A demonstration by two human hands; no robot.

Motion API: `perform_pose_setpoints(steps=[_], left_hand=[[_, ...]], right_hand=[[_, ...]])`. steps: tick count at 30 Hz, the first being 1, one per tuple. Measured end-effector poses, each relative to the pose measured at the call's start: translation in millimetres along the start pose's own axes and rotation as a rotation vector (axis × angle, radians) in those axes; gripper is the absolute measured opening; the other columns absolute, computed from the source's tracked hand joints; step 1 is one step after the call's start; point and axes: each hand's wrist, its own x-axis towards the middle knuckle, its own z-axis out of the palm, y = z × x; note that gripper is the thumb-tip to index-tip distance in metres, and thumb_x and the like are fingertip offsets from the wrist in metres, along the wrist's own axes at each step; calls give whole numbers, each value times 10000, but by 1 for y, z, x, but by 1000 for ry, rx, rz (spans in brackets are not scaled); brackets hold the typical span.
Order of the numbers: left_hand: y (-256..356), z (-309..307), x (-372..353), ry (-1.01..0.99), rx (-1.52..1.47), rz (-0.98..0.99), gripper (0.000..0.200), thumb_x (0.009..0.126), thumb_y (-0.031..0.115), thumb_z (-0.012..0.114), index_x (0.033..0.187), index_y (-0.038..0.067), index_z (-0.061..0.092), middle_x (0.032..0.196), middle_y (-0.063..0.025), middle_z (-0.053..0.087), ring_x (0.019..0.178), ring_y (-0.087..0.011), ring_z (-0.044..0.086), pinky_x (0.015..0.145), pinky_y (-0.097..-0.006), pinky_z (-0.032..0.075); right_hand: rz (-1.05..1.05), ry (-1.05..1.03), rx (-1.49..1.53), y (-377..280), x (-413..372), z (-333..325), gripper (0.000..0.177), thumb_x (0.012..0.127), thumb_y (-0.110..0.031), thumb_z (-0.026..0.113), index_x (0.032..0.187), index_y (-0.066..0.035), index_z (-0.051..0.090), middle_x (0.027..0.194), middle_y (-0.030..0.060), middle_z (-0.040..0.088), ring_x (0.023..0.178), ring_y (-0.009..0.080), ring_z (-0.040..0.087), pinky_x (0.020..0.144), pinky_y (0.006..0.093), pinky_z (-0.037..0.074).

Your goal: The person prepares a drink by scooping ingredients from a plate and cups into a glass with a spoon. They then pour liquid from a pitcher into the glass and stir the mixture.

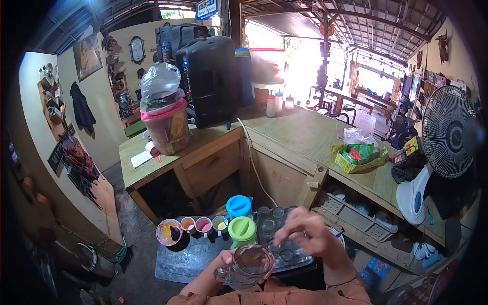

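My left hand (223, 259) is wrapped round a clear glass mug (248, 270), its wide mouth tipped up towards me. Just right of the mug's rim is my right hand (309, 235), its fingers pinched together; whatever they hold is too small to make out. Beyond the mug stand a green-lidded pitcher (242, 229) and a blue-lidded pitcher (239, 205). Left of these is a row of cups (204, 226) with coloured contents, ending at a pinkish bowl (165, 237). Several upturned glasses (268, 223) sit partly behind my right hand.
A metal-topped low table (170, 264) bears the cups. Behind runs a wooden counter (300, 134) with a pink-lidded bucket (170, 133), a black speaker (208, 81), squeeze bottles (271, 104) and a yellow-green basket (356, 160) of packets. A white fan (450, 133) stands at right.
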Motion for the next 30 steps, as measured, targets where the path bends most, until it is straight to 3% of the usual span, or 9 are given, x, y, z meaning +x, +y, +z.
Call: perform_pose_setpoints(steps=[3, 5, 9, 13, 15, 17, 21, 25, 30], left_hand=[[9, 1, -7, 59, 93, 45, 1053, 518, 502, 784, 1281, -120, 411, 1136, -253, 559, 962, -333, 616, 818, -412, 514], [22, 5, -9, 150, 468, 60, 969, 638, 509, 783, 1331, -67, 427, 1239, -188, 547, 1119, -266, 556, 983, -394, 426], [33, 5, -11, 222, 762, 117, 1003, 628, 506, 815, 1355, -64, 426, 1317, -133, 532, 1186, -209, 522, 1059, -357, 359], [44, 14, -9, 280, 1097, 116, 927, 627, 401, 829, 1340, -60, 457, 1278, -132, 569, 1187, -197, 530, 1058, -344, 368], [48, 33, 0, 295, 1130, 121, 877, 618, 352, 841, 1312, -52, 486, 1222, -136, 605, 1148, -202, 564, 1036, -344, 399], [48, 38, 3, 370, 1294, 147, 830, 618, 304, 845, 1288, -48, 505, 1180, -144, 627, 1095, -208, 604, 996, -341, 440], [45, 38, 3, 436, 1391, 249, 835, 602, 297, 851, 1283, -46, 509, 1146, -150, 641, 1051, -212, 632, 949, -338, 480], [45, 43, 11, 486, 1574, 333, 863, 576, 323, 861, 1282, -33, 517, 1126, -153, 650, 1018, -234, 651, 913, -346, 502], [44, 39, 16, 541, 1754, 342, 817, 573, 354, 853, 1242, -11, 558, 1056, -152, 666, 958, -280, 670, 861, -350, 517]], right_hand=[[91, 195, 139, -4, -12, 2, 105, 842, -63, 610, 864, -69, 712, 841, 17, 699, 781, 174, 542, 764, 319, 414], [72, -184, -109, -5, -6, 11, 99, 866, -96, 595, 921, -113, 676, 780, 31, 604, 781, 236, 554, 801, 332, 386], [87, -88, -138, -7, -15, 0, 90, 862, -97, 605, 915, -113, 676, 795, 38, 613, 813, 242, 568, 805, 342, 400], [125, 93, 8, -8, -30, -3, 99, 861, -97, 614, 938, -112, 674, 845, 51, 638, 814, 231, 570, 791, 356, 414], [230, -165, -118, -8, -26, 14, 91, 884, -126, 617, 949, -89, 667, 910, 78, 641, 836, 257, 581, 793, 375, 435], [269, -152, -117, -12, -28, 12, 95, 886, -135, 628, 950, -75, 664, 923, 75, 661, 845, 259, 601, 815, 369, 450], [306, 175, 149, -15, -46, -6, 123, 906, -143, 631, 985, -59, 673, 968, 68, 699, 887, 220, 639, 816, 342, 481], [293, -145, -61, -11, -39, 8, 156, 920, -163, 634, 1013, -44, 671, 961, 96, 714, 843, 208, 678, 773, 352, 514], [308, 134, 124, -10, -58, -6, 163, 929, -153, 636, 1024, -30, 686, 879, 87, 726, 755, 148, 691, 691, 281, 537]])
